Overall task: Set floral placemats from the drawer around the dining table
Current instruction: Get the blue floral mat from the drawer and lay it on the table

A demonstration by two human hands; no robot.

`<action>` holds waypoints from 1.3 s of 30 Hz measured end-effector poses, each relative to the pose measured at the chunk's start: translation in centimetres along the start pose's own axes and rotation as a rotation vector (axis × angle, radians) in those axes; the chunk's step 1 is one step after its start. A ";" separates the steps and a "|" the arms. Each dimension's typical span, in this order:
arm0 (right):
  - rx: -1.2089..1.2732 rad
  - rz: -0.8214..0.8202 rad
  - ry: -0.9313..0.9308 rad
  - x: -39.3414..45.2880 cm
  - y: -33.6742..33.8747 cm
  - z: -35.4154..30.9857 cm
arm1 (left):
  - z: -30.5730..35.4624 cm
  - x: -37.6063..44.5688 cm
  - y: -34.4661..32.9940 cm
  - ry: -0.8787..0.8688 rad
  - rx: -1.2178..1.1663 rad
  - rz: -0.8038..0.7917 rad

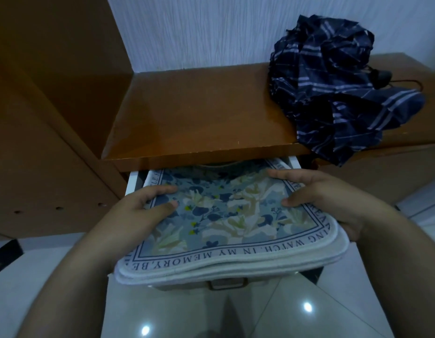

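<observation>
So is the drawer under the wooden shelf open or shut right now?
Open. The drawer is pulled out from under the shelf, its white rim showing, with the stack of floral placemats over it.

We see two bare forearms, each ending in a bare hand: the left hand and the right hand. No sleeve covers either forearm up to the frame edge. Short, unpainted nails tip the fingers; wrists and fingers carry nothing.

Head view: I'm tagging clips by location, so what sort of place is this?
Probably a home: a wooden cabinet with an open drawer of floral placemats, a folded umbrella, glossy floor tiles.
</observation>
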State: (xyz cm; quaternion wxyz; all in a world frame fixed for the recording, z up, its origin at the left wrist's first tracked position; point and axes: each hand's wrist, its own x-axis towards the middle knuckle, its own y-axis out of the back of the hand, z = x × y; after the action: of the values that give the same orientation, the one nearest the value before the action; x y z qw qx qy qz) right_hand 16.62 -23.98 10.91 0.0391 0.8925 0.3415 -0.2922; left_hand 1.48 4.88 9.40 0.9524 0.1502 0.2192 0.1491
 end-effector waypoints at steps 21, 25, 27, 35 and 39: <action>-0.101 0.206 -0.165 -17.2 -5.0 -9.0 | 12.2 -13.6 3.2 0.160 0.051 -0.089; -0.064 0.252 -0.075 -25.1 -5.9 -15.2 | 20.9 -18.1 5.7 0.096 -0.042 -0.113; -0.084 0.273 -0.020 -29.0 -6.2 -19.4 | 26.6 -20.0 7.3 0.041 -0.057 -0.135; -0.006 0.368 0.302 -42.4 -5.4 -36.0 | 48.0 -27.6 11.8 -0.255 -0.090 0.025; -0.156 0.381 0.435 -47.0 -3.2 -41.9 | 55.5 -30.4 11.5 -0.339 -0.113 0.029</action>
State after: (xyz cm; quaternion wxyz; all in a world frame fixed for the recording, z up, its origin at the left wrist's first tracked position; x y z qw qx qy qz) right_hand 7.32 -37.87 71.75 0.0877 0.9764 0.1896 -0.0546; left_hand -1.46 -7.54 72.47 0.9804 0.1226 0.0447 0.1475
